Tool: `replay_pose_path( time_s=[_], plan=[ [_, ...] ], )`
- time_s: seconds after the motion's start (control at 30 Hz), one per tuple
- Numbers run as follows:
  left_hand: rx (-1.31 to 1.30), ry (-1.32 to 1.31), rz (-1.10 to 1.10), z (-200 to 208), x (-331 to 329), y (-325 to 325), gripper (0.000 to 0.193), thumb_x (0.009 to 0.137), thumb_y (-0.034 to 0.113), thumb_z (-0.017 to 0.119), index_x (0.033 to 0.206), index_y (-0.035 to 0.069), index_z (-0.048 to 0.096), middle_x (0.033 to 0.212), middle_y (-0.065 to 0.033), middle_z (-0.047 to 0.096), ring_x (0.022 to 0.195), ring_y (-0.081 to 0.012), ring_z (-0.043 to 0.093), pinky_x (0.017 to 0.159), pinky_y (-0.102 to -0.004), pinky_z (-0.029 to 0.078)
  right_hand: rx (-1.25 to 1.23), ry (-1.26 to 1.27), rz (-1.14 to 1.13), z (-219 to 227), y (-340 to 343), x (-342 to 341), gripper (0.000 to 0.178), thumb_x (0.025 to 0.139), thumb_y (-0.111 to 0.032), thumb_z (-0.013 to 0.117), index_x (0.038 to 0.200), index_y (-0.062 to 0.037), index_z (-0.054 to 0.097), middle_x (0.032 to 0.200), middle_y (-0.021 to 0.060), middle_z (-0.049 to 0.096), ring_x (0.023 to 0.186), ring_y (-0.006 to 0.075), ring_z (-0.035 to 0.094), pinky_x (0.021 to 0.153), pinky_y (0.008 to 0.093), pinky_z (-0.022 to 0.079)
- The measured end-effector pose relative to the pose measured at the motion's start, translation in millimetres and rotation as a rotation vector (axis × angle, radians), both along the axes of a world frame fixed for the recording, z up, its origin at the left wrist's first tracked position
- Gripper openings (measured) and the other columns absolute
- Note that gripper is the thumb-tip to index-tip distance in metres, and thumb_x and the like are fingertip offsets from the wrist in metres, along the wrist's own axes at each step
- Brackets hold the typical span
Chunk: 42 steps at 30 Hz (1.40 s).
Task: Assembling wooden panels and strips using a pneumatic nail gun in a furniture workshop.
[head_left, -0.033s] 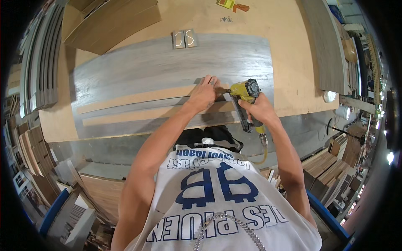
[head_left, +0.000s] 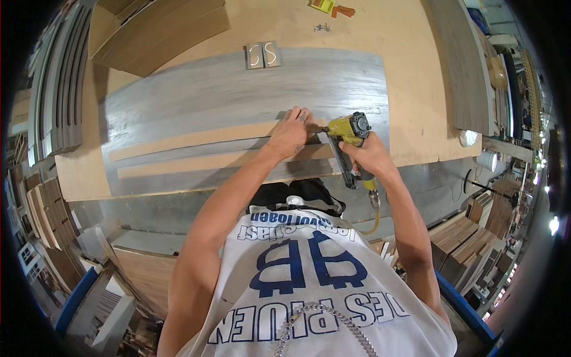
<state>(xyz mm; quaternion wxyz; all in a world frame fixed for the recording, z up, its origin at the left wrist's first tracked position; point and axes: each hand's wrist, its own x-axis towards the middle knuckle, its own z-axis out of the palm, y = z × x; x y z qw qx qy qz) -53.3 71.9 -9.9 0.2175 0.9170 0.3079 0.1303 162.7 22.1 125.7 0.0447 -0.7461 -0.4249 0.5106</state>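
Observation:
My right hand is wrapped round the grip of a yellow and black air nail gun. The gun's nose points left, close to the fingers of my left hand. That hand is closed over narrow tan wood strips near their right end; its fingertips are partly hidden. The strips lie lengthwise over a large grey wood-grain panel, along its near side. An air hose hangs from the bottom of the gun.
Two small grey blocks with white marks sit at the panel's far edge. Beyond them lie loose fasteners and an orange piece. A cardboard box stands far left. Grey boards are stacked left, another panel right.

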Motion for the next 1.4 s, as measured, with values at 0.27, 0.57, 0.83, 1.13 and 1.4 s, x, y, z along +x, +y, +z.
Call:
replay_pose_path(
  time_s=[0.27,0.57,0.83,1.13,1.4],
  plan=[
    [-0.016,0.019,0.039,4,0,-1,0.041,0.091,0.026,0.063,0.115,-0.007,0.060,0.115,-0.0155,0.052,0.110,-0.0337,0.044,0.097,-0.0435,0.041,0.011,0.035,-0.027,6,4,-3,0.033,0.085,-0.026,0.071,0.072,0.0036,0.064,0.054,0.0097,0.061,0.047,0.0179,0.062,0.051,0.0337,0.051],
    [-0.036,-0.114,0.080,0,0,-3,0.042,0.088,0.026,0.067,0.115,-0.006,0.061,0.114,-0.0142,0.052,0.111,-0.0325,0.044,0.097,-0.0427,0.042,0.070,0.055,-0.052,18,17,-11,0.019,0.087,-0.014,0.069,0.077,0.0001,0.061,0.054,0.0039,0.056,0.042,0.0146,0.055,0.045,0.0329,0.044],
    [-0.018,-0.058,0.073,6,0,0,0.040,0.087,0.024,0.069,0.112,-0.005,0.060,0.114,-0.0134,0.053,0.110,-0.0324,0.046,0.095,-0.0411,0.044,0.065,0.059,0.006,5,26,-6,0.029,0.085,-0.020,0.068,0.069,0.0027,0.060,0.055,0.0069,0.058,0.045,0.0164,0.060,0.046,0.0337,0.048],
    [0.022,0.005,0.069,5,-13,-1,0.043,0.085,0.025,0.069,0.115,-0.005,0.060,0.122,-0.0140,0.053,0.116,-0.0323,0.046,0.098,-0.0422,0.041,0.021,-0.114,0.022,13,27,-16,0.022,0.087,-0.017,0.069,0.076,0.0018,0.062,0.054,0.0042,0.056,0.044,0.0152,0.057,0.046,0.0315,0.045],
    [-0.060,0.037,0.112,13,-46,4,0.056,0.084,0.036,0.069,0.128,0.002,0.059,0.122,-0.0116,0.055,0.116,-0.0300,0.047,0.099,-0.0433,0.039,0.009,-0.191,-0.074,2,-13,5,0.032,0.085,-0.024,0.069,0.077,0.0066,0.064,0.055,0.0115,0.062,0.046,0.0203,0.063,0.050,0.0362,0.051]
  ],
)
